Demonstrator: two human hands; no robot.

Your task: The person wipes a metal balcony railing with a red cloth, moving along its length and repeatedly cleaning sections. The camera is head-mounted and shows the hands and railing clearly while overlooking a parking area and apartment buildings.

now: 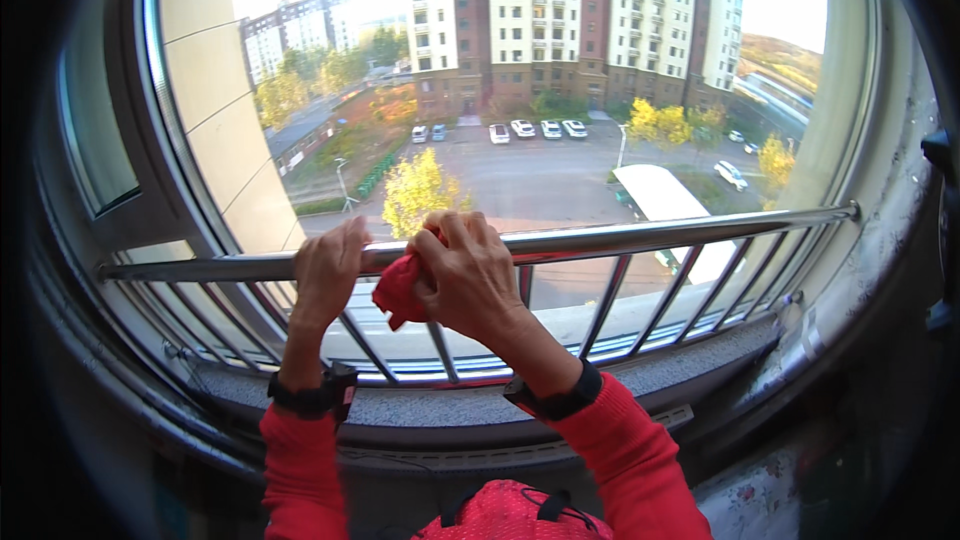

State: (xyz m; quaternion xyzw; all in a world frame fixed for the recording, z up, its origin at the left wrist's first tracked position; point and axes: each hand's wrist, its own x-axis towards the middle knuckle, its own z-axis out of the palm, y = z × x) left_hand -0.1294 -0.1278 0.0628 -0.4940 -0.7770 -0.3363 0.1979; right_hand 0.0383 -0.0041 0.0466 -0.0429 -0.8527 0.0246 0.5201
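Observation:
A shiny metal handrail (620, 237) runs across the window opening in front of me. Curled over its left part is my left hand (328, 268), its fingertips hidden on the far side. My right hand (468, 275) is closed on a crumpled red cloth (402, 290) at the rail, right beside the left hand. Part of the cloth hangs below the bar, and a bit shows above between the fingers. Both wrists wear black bands, and my sleeves are red.
Thin metal bars (605, 305) stand below the handrail, above a grey speckled stone sill (450, 406). An open window frame (165, 190) is at the left. Outside and far below lies a car park (500, 175) before a tall building. Patterned fabric (750, 500) shows lower right.

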